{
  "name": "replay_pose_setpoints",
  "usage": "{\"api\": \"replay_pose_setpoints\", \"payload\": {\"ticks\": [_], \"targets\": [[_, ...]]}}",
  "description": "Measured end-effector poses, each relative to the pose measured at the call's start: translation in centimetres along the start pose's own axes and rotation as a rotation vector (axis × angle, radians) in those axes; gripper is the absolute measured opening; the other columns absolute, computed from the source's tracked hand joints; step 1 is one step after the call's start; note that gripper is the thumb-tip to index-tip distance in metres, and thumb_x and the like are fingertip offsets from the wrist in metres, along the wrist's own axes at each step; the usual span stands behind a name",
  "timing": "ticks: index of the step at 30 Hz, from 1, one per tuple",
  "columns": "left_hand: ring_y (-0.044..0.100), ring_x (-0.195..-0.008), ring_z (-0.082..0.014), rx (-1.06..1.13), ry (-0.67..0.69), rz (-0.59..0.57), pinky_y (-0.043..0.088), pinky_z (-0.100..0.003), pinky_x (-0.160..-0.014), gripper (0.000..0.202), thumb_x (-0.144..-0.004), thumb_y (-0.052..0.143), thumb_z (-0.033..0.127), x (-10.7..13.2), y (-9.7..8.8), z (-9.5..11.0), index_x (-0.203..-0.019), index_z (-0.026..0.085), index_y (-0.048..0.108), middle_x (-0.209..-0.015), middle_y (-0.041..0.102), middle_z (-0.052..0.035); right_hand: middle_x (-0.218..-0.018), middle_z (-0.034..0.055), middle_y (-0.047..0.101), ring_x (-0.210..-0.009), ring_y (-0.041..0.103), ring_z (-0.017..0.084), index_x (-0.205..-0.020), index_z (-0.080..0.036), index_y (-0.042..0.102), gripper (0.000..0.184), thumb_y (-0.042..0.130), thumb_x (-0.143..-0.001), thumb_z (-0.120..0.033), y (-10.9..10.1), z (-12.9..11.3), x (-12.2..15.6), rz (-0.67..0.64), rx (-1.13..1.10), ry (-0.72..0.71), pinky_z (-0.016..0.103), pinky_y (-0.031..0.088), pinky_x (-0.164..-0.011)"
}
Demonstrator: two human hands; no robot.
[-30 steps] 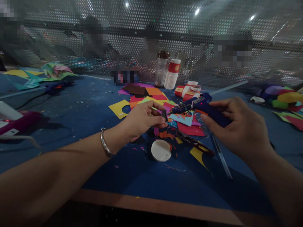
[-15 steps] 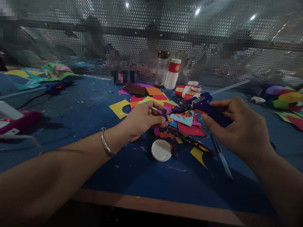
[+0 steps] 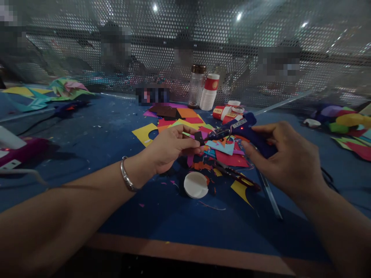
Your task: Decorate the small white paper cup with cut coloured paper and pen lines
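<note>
My left hand [image 3: 169, 148], with a silver bangle on the wrist, pinches a small black paper piece [image 3: 198, 138] above a heap of coloured paper scraps [image 3: 223, 152]. My right hand [image 3: 285, 160] is wrapped round a blue glue gun [image 3: 243, 129] whose red light glows. The gun's nozzle points left and sits right at the black piece. A white round disc [image 3: 196, 184] lies on the blue table [image 3: 162, 216] just below my hands. Dark scissors [image 3: 236, 175] rest among the scraps.
A clear bottle [image 3: 196, 85] and a stack of paper cups [image 3: 210, 92] stand at the back by the perforated screen. A clear ruler [image 3: 269, 193] lies on the right. A purple glue gun [image 3: 20, 148] lies at far left. More paper lies at both far corners.
The black piece and the glue gun's nozzle have shifted slightly left and up together. Both hands keep their grips.
</note>
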State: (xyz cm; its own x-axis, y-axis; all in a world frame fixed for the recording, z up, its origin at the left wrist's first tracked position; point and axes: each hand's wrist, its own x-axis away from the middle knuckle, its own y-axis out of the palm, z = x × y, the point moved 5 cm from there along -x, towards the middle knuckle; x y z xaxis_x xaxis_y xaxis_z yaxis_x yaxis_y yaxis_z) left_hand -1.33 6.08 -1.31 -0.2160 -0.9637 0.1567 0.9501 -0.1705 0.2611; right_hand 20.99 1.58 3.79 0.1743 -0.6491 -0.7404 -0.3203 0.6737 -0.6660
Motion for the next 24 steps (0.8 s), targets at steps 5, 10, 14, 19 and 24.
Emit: {"api": "replay_pose_setpoints", "payload": {"ticks": [5, 10, 14, 19, 24], "targets": [[0.071, -0.061, -0.0098, 0.045, 0.012, -0.026, 0.057, -0.020, -0.068, 0.027, -0.086, 0.066, -0.005, 0.1, 0.0, 0.0, -0.102, 0.015, 0.059, -0.068, 0.071, 0.0020, -0.087, 0.0054, 0.074, -0.073, 0.072, 0.023, -0.096, -0.022, 0.067, 0.030, 0.067, -0.080, -0.047, -0.5, 0.7, -0.4, 0.091, -0.016, 0.066, 0.036, 0.057, -0.067], [0.070, -0.058, -0.0078, 0.094, 0.019, 0.002, 0.056, -0.016, -0.065, 0.027, -0.088, 0.062, -0.008, 0.2, 0.0, 0.3, -0.101, 0.015, 0.057, -0.066, 0.071, 0.0020, -0.081, 0.0050, 0.072, -0.072, 0.069, 0.023, -0.085, -0.023, 0.063, 0.030, 0.072, -0.068, -0.045, -1.0, 4.0, -1.5, 0.151, -0.059, 0.375, 0.039, 0.056, -0.070], [0.071, -0.059, -0.0086, 0.108, 0.029, -0.004, 0.058, -0.016, -0.066, 0.027, -0.087, 0.062, -0.009, 0.3, 0.1, 0.3, -0.100, 0.015, 0.059, -0.066, 0.071, 0.0012, -0.071, -0.0010, 0.060, -0.076, 0.065, 0.025, -0.072, -0.027, 0.052, 0.028, 0.076, -0.060, -0.033, -1.8, 7.4, -2.3, 0.131, 0.063, 0.609, 0.043, 0.053, -0.079], [0.069, -0.058, -0.0081, 0.097, 0.014, -0.014, 0.058, -0.016, -0.065, 0.027, -0.088, 0.062, -0.009, 0.4, 0.2, 0.3, -0.100, 0.015, 0.059, -0.065, 0.070, 0.0015, -0.073, -0.0003, 0.053, -0.078, 0.061, 0.025, -0.067, -0.029, 0.044, 0.032, 0.075, -0.072, -0.034, -1.8, 10.7, -2.4, -0.129, 0.322, 0.763, 0.042, 0.049, -0.083], [0.070, -0.058, -0.0084, 0.078, 0.006, -0.006, 0.058, -0.017, -0.065, 0.026, -0.088, 0.061, -0.009, 0.5, 0.2, 0.3, -0.100, 0.014, 0.060, -0.067, 0.071, 0.0014, -0.078, 0.0051, 0.063, -0.080, 0.063, 0.026, -0.067, -0.028, 0.046, 0.030, 0.073, -0.077, -0.033, -0.4, 12.2, -2.0, -0.218, 0.338, 0.719, 0.038, 0.047, -0.078]]}}
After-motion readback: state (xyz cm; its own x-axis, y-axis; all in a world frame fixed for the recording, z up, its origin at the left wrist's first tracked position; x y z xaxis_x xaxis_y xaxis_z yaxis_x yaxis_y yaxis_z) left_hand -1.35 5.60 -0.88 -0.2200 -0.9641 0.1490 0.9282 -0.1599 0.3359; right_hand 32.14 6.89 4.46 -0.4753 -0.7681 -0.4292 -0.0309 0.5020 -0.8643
